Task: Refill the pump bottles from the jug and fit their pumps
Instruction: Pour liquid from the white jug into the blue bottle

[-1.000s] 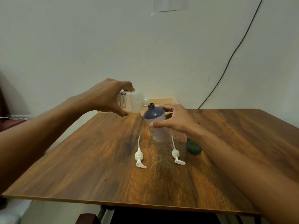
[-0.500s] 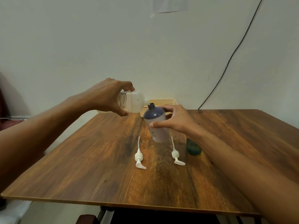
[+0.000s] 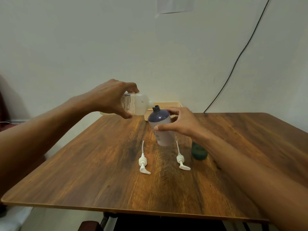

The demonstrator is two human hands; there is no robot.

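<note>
My left hand (image 3: 110,99) grips a translucent white jug (image 3: 138,105) tipped on its side, its spout right at the open neck of a pump bottle (image 3: 162,127). That bottle is purple on top and pale lower down, and stands on the wooden table (image 3: 83,164). My right hand (image 3: 180,123) wraps around its right side. Two white pumps lie flat in front of it: the left pump (image 3: 143,162) and the right pump (image 3: 180,160), tubes pointing away from me. A dark green object (image 3: 198,152) sits partly behind my right forearm.
A pale beige basket (image 3: 170,105) stands at the table's far edge against the wall. A black cable (image 3: 241,52) runs down the wall at the right. The table's front edge is close to me.
Nothing has visibly changed; the jug stays tipped at the bottle's neck and both hands keep their grips.
</note>
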